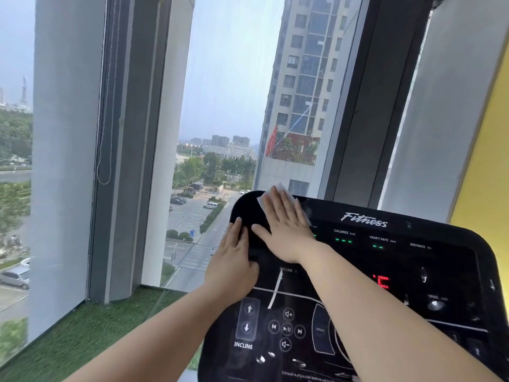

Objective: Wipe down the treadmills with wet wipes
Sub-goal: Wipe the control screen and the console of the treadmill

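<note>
A black glossy treadmill console [413, 271] fills the lower right, with lit green and red readouts and incline and media buttons. My right hand [283, 224] lies flat with straight fingers on the console's upper left corner, pressing a white wet wipe [289, 198] whose edges show beyond the fingertips. My left hand [234, 260] rests on the console's left edge just below, fingers extended upward and the thumb on the panel face. Most of the wipe is hidden under my right palm.
A tall window [225, 92] stands right behind the console, with grey frame posts [126, 133] and a bead cord [106, 119] at the left. Green artificial turf [96, 332] covers the sill below. A yellow wall [487, 188] borders the right side.
</note>
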The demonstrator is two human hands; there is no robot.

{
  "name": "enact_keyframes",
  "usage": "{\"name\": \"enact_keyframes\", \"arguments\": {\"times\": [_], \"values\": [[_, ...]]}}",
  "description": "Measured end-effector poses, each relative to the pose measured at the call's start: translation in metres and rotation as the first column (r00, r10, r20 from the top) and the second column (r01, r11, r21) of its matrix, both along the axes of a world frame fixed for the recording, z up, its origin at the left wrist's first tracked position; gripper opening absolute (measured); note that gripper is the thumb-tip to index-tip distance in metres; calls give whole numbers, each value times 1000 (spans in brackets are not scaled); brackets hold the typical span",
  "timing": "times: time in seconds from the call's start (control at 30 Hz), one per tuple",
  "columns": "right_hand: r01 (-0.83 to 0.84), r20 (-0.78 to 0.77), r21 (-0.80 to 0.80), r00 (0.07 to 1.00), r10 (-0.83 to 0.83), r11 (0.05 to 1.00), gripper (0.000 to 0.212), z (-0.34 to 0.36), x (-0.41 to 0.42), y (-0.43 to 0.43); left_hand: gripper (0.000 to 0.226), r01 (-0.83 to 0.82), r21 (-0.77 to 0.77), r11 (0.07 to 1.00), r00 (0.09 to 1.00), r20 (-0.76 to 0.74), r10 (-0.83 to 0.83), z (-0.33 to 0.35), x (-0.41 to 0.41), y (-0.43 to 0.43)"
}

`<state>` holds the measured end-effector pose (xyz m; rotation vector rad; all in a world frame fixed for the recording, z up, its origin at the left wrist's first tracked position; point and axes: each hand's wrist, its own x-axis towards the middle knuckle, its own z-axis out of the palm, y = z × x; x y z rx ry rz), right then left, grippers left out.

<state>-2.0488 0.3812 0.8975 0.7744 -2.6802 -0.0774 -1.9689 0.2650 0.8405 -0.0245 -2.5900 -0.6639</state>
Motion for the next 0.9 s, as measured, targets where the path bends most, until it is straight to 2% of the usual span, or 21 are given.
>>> {"name": "enact_keyframes", "arguments": {"times": [0.07, 0.13, 0.23, 0.3, 0.43, 0.5, 0.57, 0.63, 0.7, 0.77, 0.9], "values": [[28, 4, -27, 1000, -28, 999, 66, 2, -2, 10, 69, 3, -6, 1000, 1000, 5, -3, 0, 0, -1], [128, 7, -142, 992, -128, 981, 68, -1, -3, 12, 69, 12, -9, 1000, 1000, 12, -12, 0, 0, -3], [289, 73, -336, 957, -281, 896, 73, -4, -1, -3, 70, 20, -5, 1000, 1000, 16, -20, 0, 0, -4], [315, 106, -380, 949, -297, 870, 77, -3, 3, -17, 70, 19, -13, 1000, 1000, 12, -19, 0, 1, -4], [125, 31, -188, 992, -121, 974, 75, -3, 0, -13, 72, 6, -30, 1000, 1000, -13, -6, -1, 0, -3], [69, 6, -108, 998, -68, 992, 70, -2, -4, 7, 71, 0, -27, 1000, 1000, -17, 0, -2, 0, -1], [143, 5, -139, 990, -144, 980, 69, 1, -5, 25, 70, -2, -22, 1000, 1000, -19, 1, -2, -1, 0], [275, 38, -232, 961, -274, 933, 70, 3, -6, 30, 70, -6, -18, 1000, 1000, -19, 6, -2, 0, 0], [341, 78, -282, 940, -333, 897, 73, 4, -6, 21, 70, -16, -14, 1000, 1000, -20, 15, -1, 1, 2], [306, 70, -269, 952, -299, 913, 77, 1, -3, 8, 68, -31, 2, 1000, 999, -34, 31, -1, 0, 4], [105, -13, -103, 994, -107, 989, 73, -1, -3, 13, 66, -79, 48, 996, 993, -82, 83, 2, -1, 6]]}}
